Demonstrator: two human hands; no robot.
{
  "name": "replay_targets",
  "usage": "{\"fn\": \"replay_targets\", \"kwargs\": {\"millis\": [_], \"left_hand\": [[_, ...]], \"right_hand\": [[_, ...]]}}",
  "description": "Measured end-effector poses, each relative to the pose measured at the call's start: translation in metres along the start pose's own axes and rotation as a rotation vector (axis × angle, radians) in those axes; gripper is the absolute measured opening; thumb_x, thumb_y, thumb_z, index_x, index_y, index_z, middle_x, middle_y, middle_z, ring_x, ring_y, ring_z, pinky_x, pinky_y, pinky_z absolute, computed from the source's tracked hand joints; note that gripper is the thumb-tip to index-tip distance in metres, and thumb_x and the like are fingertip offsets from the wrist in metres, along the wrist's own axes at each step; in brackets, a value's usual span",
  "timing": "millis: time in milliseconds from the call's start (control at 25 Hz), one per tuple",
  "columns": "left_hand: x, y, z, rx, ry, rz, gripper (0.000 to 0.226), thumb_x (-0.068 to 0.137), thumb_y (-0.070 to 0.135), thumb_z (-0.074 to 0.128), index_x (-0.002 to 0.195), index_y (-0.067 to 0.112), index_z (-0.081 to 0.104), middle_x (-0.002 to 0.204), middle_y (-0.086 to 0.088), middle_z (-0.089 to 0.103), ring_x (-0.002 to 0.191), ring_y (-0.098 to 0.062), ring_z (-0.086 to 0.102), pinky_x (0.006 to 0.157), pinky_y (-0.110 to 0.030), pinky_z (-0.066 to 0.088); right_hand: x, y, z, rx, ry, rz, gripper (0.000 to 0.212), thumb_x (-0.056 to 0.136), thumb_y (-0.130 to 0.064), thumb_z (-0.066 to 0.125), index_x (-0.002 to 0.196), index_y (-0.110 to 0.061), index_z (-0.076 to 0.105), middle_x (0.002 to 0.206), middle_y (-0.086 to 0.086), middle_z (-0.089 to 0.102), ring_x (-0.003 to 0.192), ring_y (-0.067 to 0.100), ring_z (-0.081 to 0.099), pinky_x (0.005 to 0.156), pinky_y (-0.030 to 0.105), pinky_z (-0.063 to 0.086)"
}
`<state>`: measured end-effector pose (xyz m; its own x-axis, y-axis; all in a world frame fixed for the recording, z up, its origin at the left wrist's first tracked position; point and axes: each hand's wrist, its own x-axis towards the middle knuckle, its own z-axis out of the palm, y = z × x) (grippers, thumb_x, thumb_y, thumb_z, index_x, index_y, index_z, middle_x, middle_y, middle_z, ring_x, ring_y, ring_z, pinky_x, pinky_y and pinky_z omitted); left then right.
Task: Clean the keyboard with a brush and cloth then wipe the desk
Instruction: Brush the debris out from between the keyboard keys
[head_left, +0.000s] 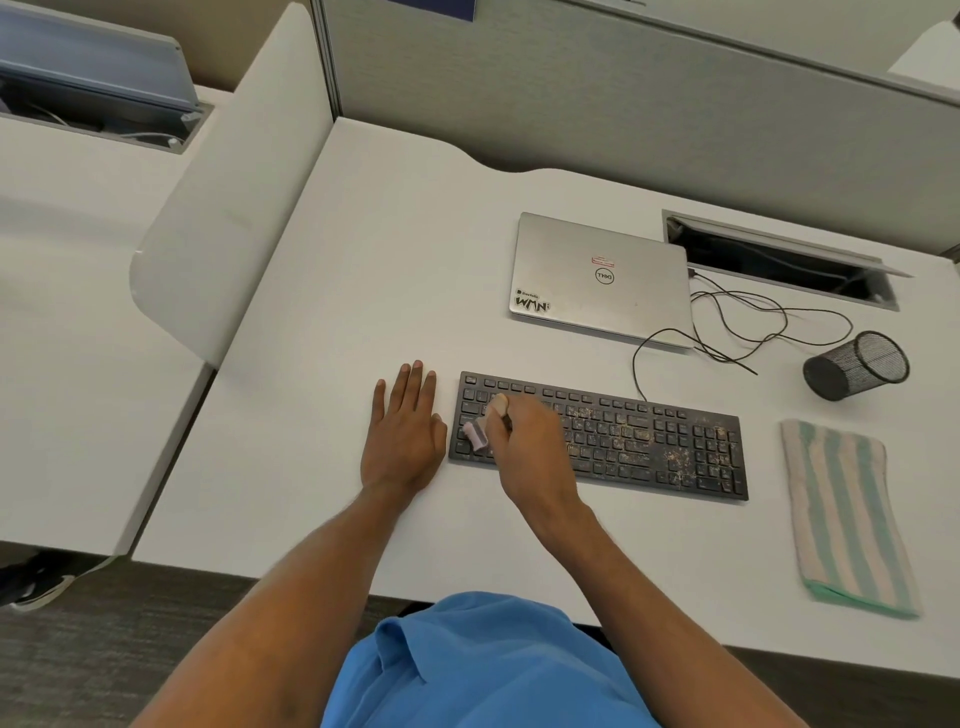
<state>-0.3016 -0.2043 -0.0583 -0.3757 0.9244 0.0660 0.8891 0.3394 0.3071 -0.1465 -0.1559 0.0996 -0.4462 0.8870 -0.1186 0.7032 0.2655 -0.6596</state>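
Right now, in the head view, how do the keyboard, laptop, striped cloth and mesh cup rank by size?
1. keyboard and laptop, too alike to rank; the laptop lies farther away.
2. striped cloth.
3. mesh cup.

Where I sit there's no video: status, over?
Left hand flat on desk. Right hand grips brush, left end of keyboard. Crumbs across centre and right. Nothing blocking.

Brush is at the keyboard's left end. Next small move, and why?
Probably shift the brush rightward along the keys. The right hand grips it over the left keys, which look mostly clean, while crumbs cover the middle and right of the keyboard. The left hand lies flat on the desk beside it.
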Motion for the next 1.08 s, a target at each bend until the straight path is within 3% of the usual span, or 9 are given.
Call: {"fn": "replay_targets", "kwargs": {"millis": [80, 240, 400, 560, 800, 920, 1000, 1080], "left_hand": [[0.001, 0.000, 0.000, 0.003, -0.008, -0.001, 0.067, 0.101, 0.030, 0.029, 0.165, 0.009, 0.030, 0.174, -0.011, 0.023, 0.163, -0.025, 0.016, 0.132, -0.052, 0.010], [0.001, 0.000, 0.000, 0.003, -0.015, -0.008, 0.068, 0.101, 0.030, 0.029, 0.165, 0.010, 0.029, 0.175, -0.010, 0.021, 0.163, -0.024, 0.015, 0.132, -0.052, 0.009], [0.000, 0.001, -0.001, -0.009, -0.015, -0.010, 0.068, 0.101, 0.030, 0.029, 0.165, 0.010, 0.029, 0.175, -0.010, 0.021, 0.163, -0.024, 0.014, 0.133, -0.051, 0.008], [0.000, 0.002, -0.002, 0.009, -0.031, -0.010, 0.068, 0.101, 0.031, 0.026, 0.166, 0.011, 0.027, 0.175, -0.009, 0.019, 0.164, -0.024, 0.012, 0.133, -0.051, 0.007], [0.000, 0.001, -0.002, -0.001, -0.035, -0.012, 0.068, 0.101, 0.031, 0.027, 0.166, 0.012, 0.026, 0.176, -0.008, 0.018, 0.164, -0.022, 0.011, 0.133, -0.050, 0.005], [0.000, 0.001, -0.002, -0.008, -0.029, -0.017, 0.068, 0.101, 0.031, 0.029, 0.166, 0.012, 0.027, 0.176, -0.008, 0.019, 0.164, -0.022, 0.012, 0.133, -0.050, 0.006], [0.000, 0.000, -0.002, -0.004, -0.029, -0.016, 0.068, 0.101, 0.031, 0.029, 0.166, 0.011, 0.028, 0.175, -0.009, 0.019, 0.163, -0.023, 0.012, 0.133, -0.051, 0.006], [-0.001, 0.001, -0.003, -0.009, -0.025, -0.013, 0.068, 0.101, 0.031, 0.028, 0.165, 0.011, 0.029, 0.175, -0.009, 0.020, 0.163, -0.024, 0.013, 0.133, -0.051, 0.006]], "right_hand": [[-0.002, 0.001, 0.004, -0.010, -0.016, 0.029, 0.032, 0.103, -0.020, 0.048, 0.073, -0.010, 0.056, 0.073, 0.001, 0.056, 0.066, 0.016, 0.050, 0.061, 0.026, 0.030], [-0.007, 0.003, 0.000, -0.021, -0.086, 0.038, 0.032, 0.102, -0.016, 0.050, 0.071, -0.006, 0.054, 0.069, 0.004, 0.055, 0.058, 0.007, 0.046, 0.053, 0.023, 0.032], [-0.006, 0.008, 0.001, -0.025, -0.044, 0.050, 0.030, 0.102, -0.021, 0.050, 0.077, -0.006, 0.059, 0.073, 0.007, 0.061, 0.065, 0.023, 0.054, 0.060, 0.041, 0.043], [-0.008, 0.003, -0.002, 0.065, 0.029, -0.037, 0.027, 0.102, -0.019, 0.052, 0.080, -0.006, 0.061, 0.075, 0.002, 0.059, 0.070, 0.019, 0.053, 0.061, 0.031, 0.039], [-0.013, 0.008, 0.000, -0.037, -0.125, 0.006, 0.028, 0.102, -0.018, 0.052, 0.079, -0.003, 0.059, 0.076, 0.009, 0.059, 0.063, 0.017, 0.049, 0.059, 0.034, 0.040], [-0.012, 0.012, -0.013, 0.080, 0.006, 0.029, 0.033, 0.103, -0.016, 0.051, 0.074, -0.001, 0.056, 0.069, 0.007, 0.058, 0.057, 0.000, 0.053, 0.050, 0.014, 0.036], [-0.009, 0.013, -0.015, 0.093, 0.085, 0.034, 0.031, 0.103, -0.019, 0.051, 0.075, -0.004, 0.057, 0.072, 0.005, 0.059, 0.062, 0.001, 0.055, 0.051, 0.013, 0.035], [-0.006, 0.014, -0.011, 0.067, 0.109, 0.025, 0.028, 0.101, -0.020, 0.052, 0.077, -0.007, 0.059, 0.074, 0.004, 0.060, 0.066, 0.010, 0.054, 0.055, 0.021, 0.037]]}}
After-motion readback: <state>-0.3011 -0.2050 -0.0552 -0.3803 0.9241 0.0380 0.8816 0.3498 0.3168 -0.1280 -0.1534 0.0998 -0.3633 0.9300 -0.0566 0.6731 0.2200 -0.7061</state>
